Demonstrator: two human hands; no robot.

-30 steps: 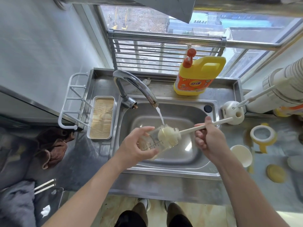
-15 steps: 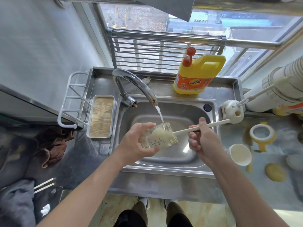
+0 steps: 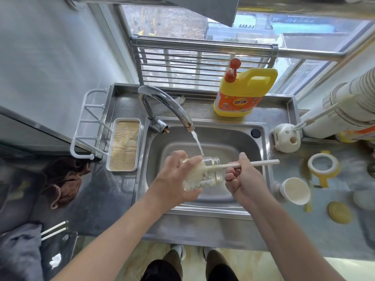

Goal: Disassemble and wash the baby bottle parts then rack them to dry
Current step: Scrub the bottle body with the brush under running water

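The job is in its washing stage, with the inside of the bottle being scrubbed. The clear bottle [image 3: 209, 173] lies nearly on its side over the middle of the sink [image 3: 229, 138], with its mouth towards three o'clock. The thin stream from the faucet [image 3: 162, 100] falls from about eleven o'clock and lands near the bottle's neck. The left hand [image 3: 178, 177] grips the base end from nine o'clock, its fingers curled round the glass. The right hand [image 3: 243, 179] comes in from three o'clock, fingers and thumb clamped on the pale brush handle [image 3: 261, 163]. The foamy brush head [image 3: 199, 168] sits deep inside the bottle. A yellow-rimmed ring [image 3: 335, 171], a white cap [image 3: 296, 190] and a yellow disc [image 3: 339, 211] lie on the counter at three to four o'clock of the sink, apparently waiting their turn. The detergent jug [image 3: 243, 94] stands at twelve o'clock. The next move probably calls for drawing the brush straight out along the bottle's axis and turning the mouth up into the stream to rinse out the suds. The bottle can then go to the white rack [image 3: 89, 122] at nine o'clock. Wet, soapy glass is likely slippery, so the left grip needs to stay firm.
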